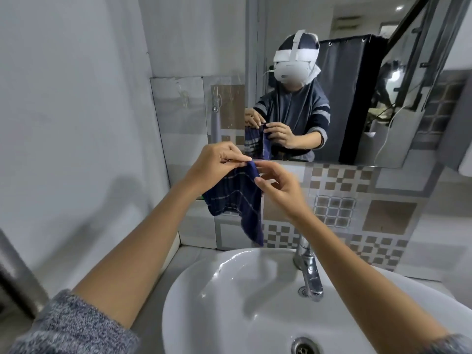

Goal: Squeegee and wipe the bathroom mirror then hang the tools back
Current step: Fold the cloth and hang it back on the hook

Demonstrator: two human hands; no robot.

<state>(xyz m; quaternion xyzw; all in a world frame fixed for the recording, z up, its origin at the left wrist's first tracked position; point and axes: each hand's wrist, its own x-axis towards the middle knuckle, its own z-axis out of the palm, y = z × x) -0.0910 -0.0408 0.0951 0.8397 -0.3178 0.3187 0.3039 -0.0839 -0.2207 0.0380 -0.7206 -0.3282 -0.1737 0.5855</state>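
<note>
Cloth [237, 198], dark blue with pale stripes, hung from the left hand [217, 166], its loose end dangling below that hand and just above the sink [204, 290]. The risk was a slip: only a top corner was pinched, so a loosened grip would probably drop it into the wet basin. The left hand was closed narrow, thumb and fingertips clamping that corner. The right hand [278, 189], just beside it, was half open with fingers curled, its fingertips at the cloth's edge; whether it gripped I could not tell
</note>
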